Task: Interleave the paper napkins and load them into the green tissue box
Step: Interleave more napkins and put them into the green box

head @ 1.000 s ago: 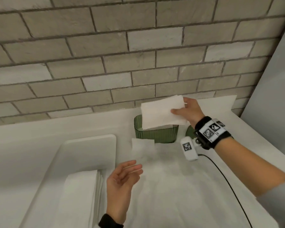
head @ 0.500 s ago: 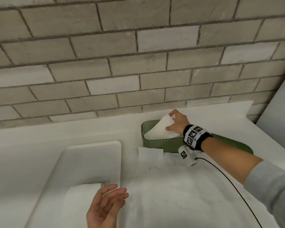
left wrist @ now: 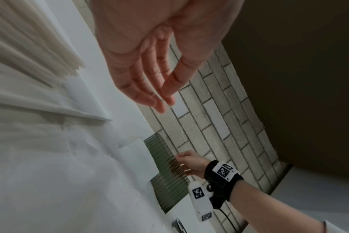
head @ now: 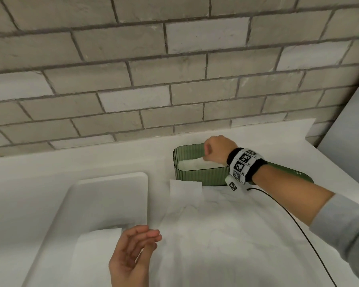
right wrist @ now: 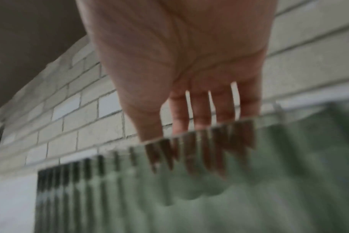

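Note:
The green ribbed tissue box (head: 201, 175) stands near the brick wall with white napkins (head: 192, 163) lying inside it. My right hand (head: 216, 150) reaches down into the box from above. Its fingers (right wrist: 199, 110) run straight down behind the translucent wall onto the napkins, and the fingertips are blurred through the ribs. My left hand (head: 151, 239) hovers with relaxed fingers and holds nothing, beside the napkin stack (head: 95, 251) on the white tray (head: 108, 195). In the left wrist view the left hand (left wrist: 165, 102) shows straight fingers, with the stack (left wrist: 30, 47) to its left.
One loose napkin (head: 186, 189) lies in front of the box on a crumpled white sheet (head: 226, 235). The green lid (head: 296, 175) lies behind my right forearm. A black cable (head: 298, 224) trails from the wrist. A grey panel (head: 350, 121) bounds the right side.
The right hand brought the folded napkin down from above the box into it and now has its fingers inside. The left hand drew back toward me over the tray edge.

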Demonstrator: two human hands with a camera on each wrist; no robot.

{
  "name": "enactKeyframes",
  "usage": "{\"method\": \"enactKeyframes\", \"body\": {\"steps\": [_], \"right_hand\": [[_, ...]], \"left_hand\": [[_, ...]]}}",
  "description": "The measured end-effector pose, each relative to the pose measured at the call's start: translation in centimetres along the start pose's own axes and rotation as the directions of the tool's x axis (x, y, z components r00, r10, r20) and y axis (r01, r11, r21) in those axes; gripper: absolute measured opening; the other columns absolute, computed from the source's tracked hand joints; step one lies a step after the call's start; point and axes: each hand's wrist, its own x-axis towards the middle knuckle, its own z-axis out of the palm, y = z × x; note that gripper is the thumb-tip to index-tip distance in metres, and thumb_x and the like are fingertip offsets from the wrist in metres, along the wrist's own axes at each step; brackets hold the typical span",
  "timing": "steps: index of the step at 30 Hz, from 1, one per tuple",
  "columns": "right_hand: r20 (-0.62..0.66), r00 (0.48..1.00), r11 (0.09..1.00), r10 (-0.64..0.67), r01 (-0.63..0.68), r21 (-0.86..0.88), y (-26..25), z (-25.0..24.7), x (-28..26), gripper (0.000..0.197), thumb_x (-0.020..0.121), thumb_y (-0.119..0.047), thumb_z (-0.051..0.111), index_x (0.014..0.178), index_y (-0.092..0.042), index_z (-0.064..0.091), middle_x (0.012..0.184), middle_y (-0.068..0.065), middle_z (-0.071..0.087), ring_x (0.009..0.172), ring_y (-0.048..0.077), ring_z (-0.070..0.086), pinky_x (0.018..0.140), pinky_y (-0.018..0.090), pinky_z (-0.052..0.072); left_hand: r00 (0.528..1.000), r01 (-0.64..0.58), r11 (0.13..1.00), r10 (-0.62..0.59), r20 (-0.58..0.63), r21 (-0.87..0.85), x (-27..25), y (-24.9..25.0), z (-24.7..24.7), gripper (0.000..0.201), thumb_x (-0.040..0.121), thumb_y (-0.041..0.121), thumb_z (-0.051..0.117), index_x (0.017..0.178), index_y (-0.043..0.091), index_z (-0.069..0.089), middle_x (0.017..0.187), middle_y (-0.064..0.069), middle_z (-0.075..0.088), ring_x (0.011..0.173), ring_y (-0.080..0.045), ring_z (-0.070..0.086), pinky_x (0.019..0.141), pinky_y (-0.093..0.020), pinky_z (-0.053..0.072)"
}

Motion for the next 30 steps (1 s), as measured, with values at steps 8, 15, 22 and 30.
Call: {"method": "enactKeyframes", "body": {"steps": [8, 15, 22, 30], "right_hand": [[0.463, 0.879, 0.982, 0.114, -0.029, -0.187, -0.7, -0.6, -0.7, 0.076, 0.094, -0.068, 0.022, 0.137, -0.014, 0.054, 0.152, 0.011, 0.039, 0.138, 0.028, 0.038, 0.114, 0.041, 0.024], [-0.067, 0.992, 0.964, -0.108, 0.121, 0.239, 0.8, -3.6, -7.4, 0.033, 0.090, -0.047, 0.061, 0.094, -0.016, 0.069, 0.093, 0.005, 0.068, 0.074, 0.015, 0.060, 0.076, 0.031, 0.051], [0.321, 0.945, 0.998, 0.056, -0.052, -0.022, 5.4, 1.1, -14.2, 0.054, 0.079, -0.031, 0.076, 0.128, -0.016, 0.057, 0.117, 0.003, 0.063, 0.095, 0.016, 0.056, 0.083, 0.026, 0.046], [0.295, 0.949, 0.983, 0.108, -0.059, -0.172, 6.4, 4.1, -15.7, 0.076, 0.067, -0.042, 0.081, 0.133, -0.025, 0.046, 0.125, -0.002, 0.056, 0.118, 0.022, 0.050, 0.101, 0.044, 0.026]], "left_hand": [[0.994, 0.043, 0.999, -0.045, 0.095, 0.020, -0.5, 0.7, 0.2, 0.023, 0.083, -0.024, 0.057, 0.087, -0.003, 0.065, 0.078, -0.014, 0.075, 0.073, -0.019, 0.074, 0.071, -0.023, 0.058], [0.842, 0.048, 0.895, -0.275, 0.465, 0.444, -1.1, -0.3, 2.2, 0.015, 0.087, 0.007, 0.070, 0.083, 0.022, 0.072, 0.088, 0.007, 0.074, 0.085, -0.012, 0.069, 0.077, -0.024, 0.052], [0.644, -0.130, 0.800, -0.381, 0.663, 0.586, -2.6, -0.8, 6.2, 0.010, 0.088, 0.028, 0.072, 0.097, 0.025, 0.070, 0.101, 0.004, 0.069, 0.093, -0.010, 0.065, 0.074, -0.007, 0.046], [0.649, -0.139, 0.785, -0.388, 0.655, 0.604, -2.7, -1.0, 6.6, 0.011, 0.087, 0.027, 0.073, 0.097, 0.021, 0.070, 0.100, 0.002, 0.069, 0.095, -0.011, 0.064, 0.077, -0.009, 0.048]]}}
